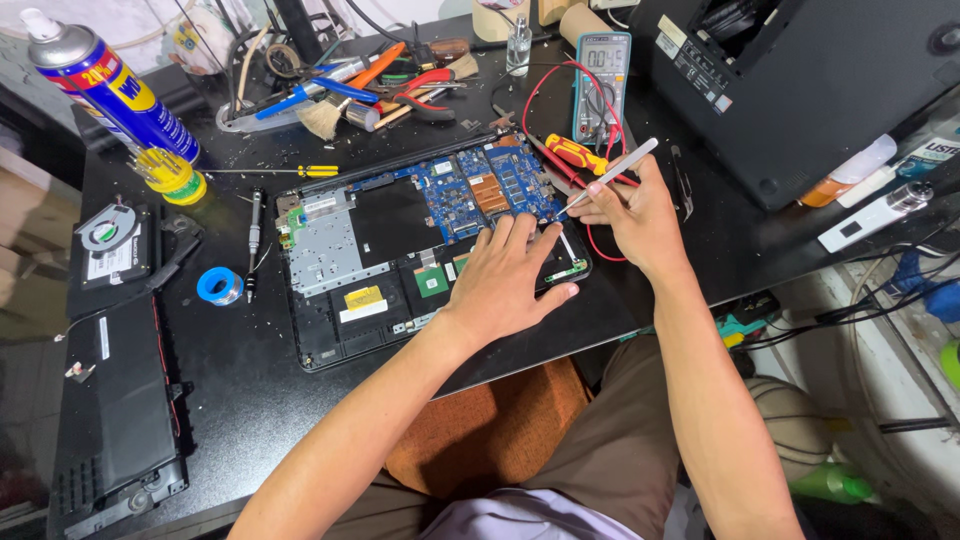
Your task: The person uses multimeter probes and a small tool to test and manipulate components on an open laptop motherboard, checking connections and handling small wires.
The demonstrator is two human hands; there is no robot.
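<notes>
An opened laptop base lies on the black table, its blue circuit board and silver metal bracket exposed. My left hand rests flat on the laptop's lower right part, fingers spread. My right hand holds a thin white-handled tool like a pen, its tip touching the right edge of the blue board. A red and yellow screwdriver lies just behind that hand.
A multimeter with red lead wires stands behind the laptop. A spray can, a solder roll, a yellow-handled screwdriver, brushes and pliers, a battery pack, a fan part and a black case surround it.
</notes>
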